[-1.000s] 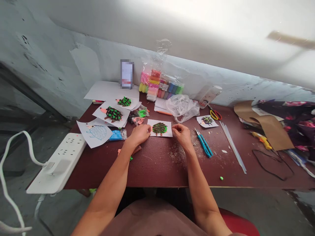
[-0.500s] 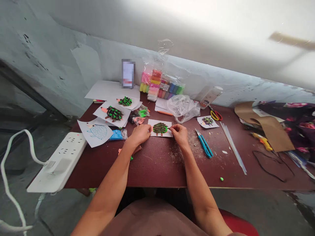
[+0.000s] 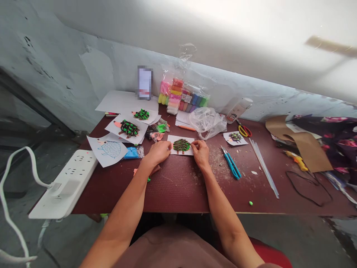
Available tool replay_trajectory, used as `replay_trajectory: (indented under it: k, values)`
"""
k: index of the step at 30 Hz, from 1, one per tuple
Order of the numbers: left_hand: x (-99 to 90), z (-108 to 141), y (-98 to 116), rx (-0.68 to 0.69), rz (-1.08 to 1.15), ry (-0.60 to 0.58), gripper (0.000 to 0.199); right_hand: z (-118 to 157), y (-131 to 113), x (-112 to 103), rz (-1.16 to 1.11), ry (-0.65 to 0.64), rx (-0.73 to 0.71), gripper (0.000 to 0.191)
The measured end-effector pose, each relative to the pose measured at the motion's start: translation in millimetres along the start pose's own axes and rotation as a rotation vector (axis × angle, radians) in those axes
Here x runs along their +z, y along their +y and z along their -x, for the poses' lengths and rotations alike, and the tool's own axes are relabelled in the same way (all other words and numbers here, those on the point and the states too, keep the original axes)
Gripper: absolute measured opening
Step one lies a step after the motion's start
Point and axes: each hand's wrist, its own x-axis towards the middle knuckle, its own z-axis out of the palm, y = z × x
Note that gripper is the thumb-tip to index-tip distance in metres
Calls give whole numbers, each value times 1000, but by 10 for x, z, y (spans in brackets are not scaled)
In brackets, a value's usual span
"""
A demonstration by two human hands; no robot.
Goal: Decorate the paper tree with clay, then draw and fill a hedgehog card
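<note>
A white card point(image 3: 175, 152) lies mid-table, bearing a hedgehog figure point(image 3: 182, 145) of green clay with dark spikes and brown feet. My left hand point(image 3: 160, 152) is closed at the card's left edge, its fingertips pinched by the pink snout. On the other side my right hand point(image 3: 200, 152) has its thumb and forefinger drawn together at the hedgehog's right end. Whatever sits between the right fingertips is too small to name. Teal pliers point(image 3: 232, 163) rest to the right of my right hand.
Hedgehog cards point(image 3: 141, 131), a blue drawing point(image 3: 109, 158) and a power strip point(image 3: 65, 186) are at left. Clay packs point(image 3: 176, 97), a plastic bag point(image 3: 208, 123) and a bottle point(image 3: 238, 111) stand behind. Scissors point(image 3: 244, 131), clear sticks point(image 3: 263, 167) and a glue gun point(image 3: 298, 162) lie right.
My right hand has shifted slightly left, over the right edge of the card. My left hand stays in place at the card's left edge.
</note>
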Motion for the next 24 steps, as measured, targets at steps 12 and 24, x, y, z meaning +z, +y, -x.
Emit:
replay_trajectory:
  k: [12,24]
  values:
    - [6,-7,-9,13,-16,-12,22,6,-29,25,102,-20,25,15]
    - [11,-15,-9,16,-26,-12,20,5,64,54,224,-86,-31,17]
